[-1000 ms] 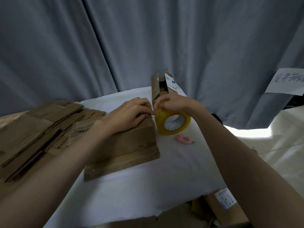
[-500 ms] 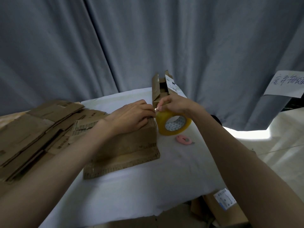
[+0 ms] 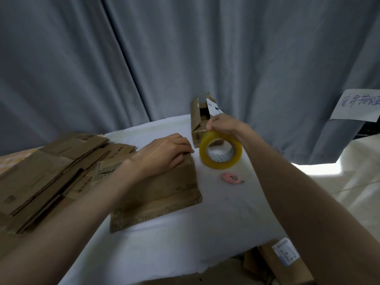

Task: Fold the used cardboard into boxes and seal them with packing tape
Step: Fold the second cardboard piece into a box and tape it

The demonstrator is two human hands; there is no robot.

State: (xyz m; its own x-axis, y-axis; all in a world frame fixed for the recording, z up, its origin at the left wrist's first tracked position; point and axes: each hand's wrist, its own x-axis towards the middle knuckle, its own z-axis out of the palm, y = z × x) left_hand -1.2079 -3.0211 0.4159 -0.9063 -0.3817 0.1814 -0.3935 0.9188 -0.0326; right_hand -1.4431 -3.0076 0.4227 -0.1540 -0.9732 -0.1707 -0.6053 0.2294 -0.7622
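Right hand [image 3: 223, 125] grips the top of the tape roll [image 3: 220, 151], fingers curled over its rim; roll stands on edge on the white surface [image 3: 185, 233], tilted slightly. Left hand [image 3: 164, 154] rests palm down on the far end of the flattened cardboard box [image 3: 162, 192], fingers bent over its edge (whether they pinch a tape end cannot be told). Roll sits just right of that box, apart from the left fingertips. Pink cutter [image 3: 232, 177] lies on the surface near the roll, on the near side. Small open box [image 3: 200, 118] stands behind the roll. Stack of flat cardboard [image 3: 45, 173] lies left of the left forearm. Grey curtain [image 3: 185, 58] behind.
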